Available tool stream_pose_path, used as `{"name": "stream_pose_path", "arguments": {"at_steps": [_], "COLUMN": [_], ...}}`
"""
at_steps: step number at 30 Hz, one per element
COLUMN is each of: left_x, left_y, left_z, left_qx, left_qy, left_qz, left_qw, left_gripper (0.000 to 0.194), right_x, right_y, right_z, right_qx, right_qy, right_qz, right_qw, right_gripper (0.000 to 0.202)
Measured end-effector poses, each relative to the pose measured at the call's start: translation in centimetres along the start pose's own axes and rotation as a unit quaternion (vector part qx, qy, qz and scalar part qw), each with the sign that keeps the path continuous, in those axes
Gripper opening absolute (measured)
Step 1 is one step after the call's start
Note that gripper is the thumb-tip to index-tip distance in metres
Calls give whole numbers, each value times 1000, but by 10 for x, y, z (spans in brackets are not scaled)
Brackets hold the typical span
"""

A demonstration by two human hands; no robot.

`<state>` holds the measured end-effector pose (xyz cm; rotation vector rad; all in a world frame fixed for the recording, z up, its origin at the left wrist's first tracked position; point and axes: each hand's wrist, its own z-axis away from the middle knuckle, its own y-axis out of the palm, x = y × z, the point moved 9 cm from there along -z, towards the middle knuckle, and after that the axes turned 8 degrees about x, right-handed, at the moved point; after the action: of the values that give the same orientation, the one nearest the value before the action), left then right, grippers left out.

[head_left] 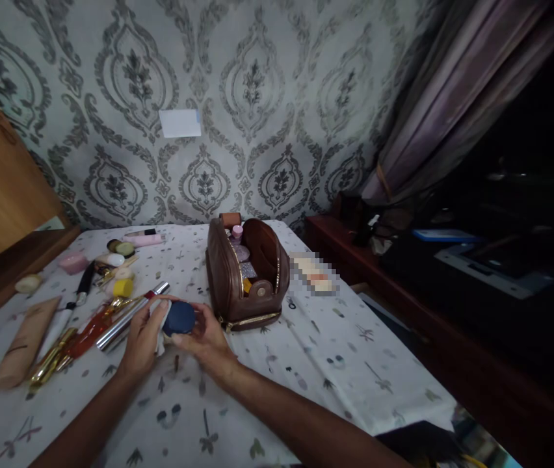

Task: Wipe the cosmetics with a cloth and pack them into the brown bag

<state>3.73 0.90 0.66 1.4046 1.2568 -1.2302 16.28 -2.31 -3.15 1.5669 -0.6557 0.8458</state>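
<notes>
Both my hands are closed around a dark blue round case (pixel 180 318), held just above the table in front of the bag. My right hand (pixel 211 338) grips it along the right side and lower edge. Between my left hand (pixel 143 331) and the case's left side is a white cloth or tissue (pixel 159 323), pressed to it. Just right of and behind my hands stands a brown cosmetic bag (pixel 218 279), unzipped wide, with a pink-capped item (pixel 237 231) and other cosmetics inside. A silver tube (pixel 116 328) lies left of my left hand.
Left on the patterned cloth (pixel 218 416) lie several cosmetics: a beige tube (pixel 26 344), a red-orange bottle (pixel 89 331), a gold tube (pixel 52 361), a yellow cap (pixel 123 287) and a pink jar (pixel 73 262). A blurred-out item (pixel 315 274) lies right of the bag. The patterned wall (pixel 257 156) stands behind.
</notes>
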Motion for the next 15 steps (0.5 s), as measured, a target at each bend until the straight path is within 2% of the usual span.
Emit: {"name": "stream_pose_path", "arguments": {"at_steps": [2,5,9,12,15], "left_x": [-2,1,15,24,24], "left_y": [-1,0,4,4,3], "left_z": [1,0,-4,-5,-4], "left_qx": [-21,-40,-26,-24,-45], "left_qy": [3,-22,-87,-121,-122], "left_qz": [13,86,188,189,170], "left_qw": [1000,995,978,974,977], "left_gripper": [31,32,34,34,35], "right_x": [8,16,18,15,22], "right_y": [3,9,11,9,6], "right_z": [2,5,6,6,7], "right_qx": [6,22,28,33,18], "right_qy": [-15,-26,-26,-19,-52], "right_qz": [33,75,78,111,235], "right_qw": [999,997,996,993,971], "right_gripper": [75,66,61,61,68]}}
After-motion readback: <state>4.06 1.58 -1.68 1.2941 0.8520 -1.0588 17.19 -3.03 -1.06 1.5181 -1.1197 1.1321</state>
